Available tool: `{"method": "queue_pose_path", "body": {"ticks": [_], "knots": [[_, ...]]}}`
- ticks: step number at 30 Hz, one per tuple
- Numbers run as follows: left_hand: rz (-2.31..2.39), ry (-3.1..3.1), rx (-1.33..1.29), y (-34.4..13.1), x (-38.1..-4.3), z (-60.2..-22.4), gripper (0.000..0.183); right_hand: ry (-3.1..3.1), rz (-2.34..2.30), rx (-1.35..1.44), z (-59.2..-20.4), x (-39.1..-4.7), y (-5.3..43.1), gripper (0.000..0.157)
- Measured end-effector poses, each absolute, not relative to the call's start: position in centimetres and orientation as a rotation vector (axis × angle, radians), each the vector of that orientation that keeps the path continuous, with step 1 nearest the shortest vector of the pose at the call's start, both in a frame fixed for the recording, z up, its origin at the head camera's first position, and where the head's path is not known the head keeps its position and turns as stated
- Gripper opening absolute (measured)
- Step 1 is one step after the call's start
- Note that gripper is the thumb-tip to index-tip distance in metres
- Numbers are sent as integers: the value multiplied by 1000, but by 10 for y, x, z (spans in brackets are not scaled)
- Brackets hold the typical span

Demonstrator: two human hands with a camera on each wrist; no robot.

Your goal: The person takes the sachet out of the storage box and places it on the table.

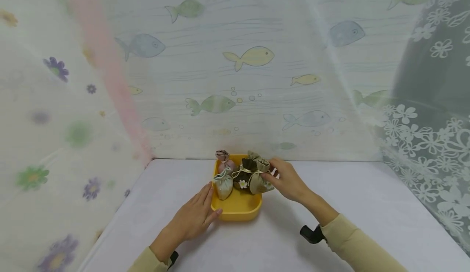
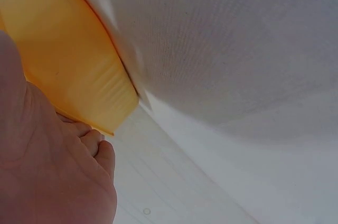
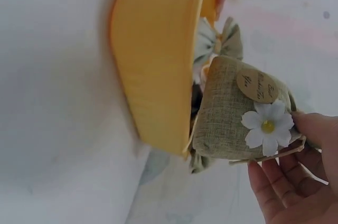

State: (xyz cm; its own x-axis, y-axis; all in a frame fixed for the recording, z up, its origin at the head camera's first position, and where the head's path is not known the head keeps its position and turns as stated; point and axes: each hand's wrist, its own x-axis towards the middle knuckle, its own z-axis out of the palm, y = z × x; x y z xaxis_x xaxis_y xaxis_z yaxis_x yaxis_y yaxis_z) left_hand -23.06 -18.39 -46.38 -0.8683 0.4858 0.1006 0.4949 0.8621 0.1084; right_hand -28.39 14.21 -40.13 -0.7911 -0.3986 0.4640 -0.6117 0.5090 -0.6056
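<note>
A yellow plastic bin [image 1: 238, 215] stands on the white table with several small drawstring pouches in it. My left hand [image 1: 192, 215] lies along its left wall, fingers straight and touching the side. At the bin's right edge, my right hand [image 1: 290, 181] pinches an olive drawstring pouch [image 1: 258, 185] near its tied neck. The right wrist view shows this pouch [image 3: 219, 113] tilted over the rim, with a white flower and a round tag. Beside it sits a dark brown pouch [image 1: 243, 177] with a small flower. A pale green pouch [image 1: 223, 187] and a pink pouch [image 1: 225, 164] are at the left.
Another olive pouch [image 1: 253, 155] shows partly behind the dark one. A white cloth covers the table [image 1: 323, 182]. Behind its far edge hangs a curtain [image 1: 257, 121] printed with fish, and flowered sheer curtains hang at both sides.
</note>
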Motion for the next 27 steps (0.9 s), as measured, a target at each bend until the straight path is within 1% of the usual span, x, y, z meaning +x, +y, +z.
{"method": "queue_pose_path", "body": {"ticks": [11, 21, 27], "knots": [[-254, -2907, -801, -185, -234, -471, 84, -2476, 1089, 799, -412, -285, 178, 10], [-232, -2989, -767, -182, -231, -462, 84, -2486, 1048, 742, -424, -287, 208, 9], [-210, -3014, -737, -182, -231, -463, 85, -2502, 1004, 682, -430, -291, 226, 9]]}}
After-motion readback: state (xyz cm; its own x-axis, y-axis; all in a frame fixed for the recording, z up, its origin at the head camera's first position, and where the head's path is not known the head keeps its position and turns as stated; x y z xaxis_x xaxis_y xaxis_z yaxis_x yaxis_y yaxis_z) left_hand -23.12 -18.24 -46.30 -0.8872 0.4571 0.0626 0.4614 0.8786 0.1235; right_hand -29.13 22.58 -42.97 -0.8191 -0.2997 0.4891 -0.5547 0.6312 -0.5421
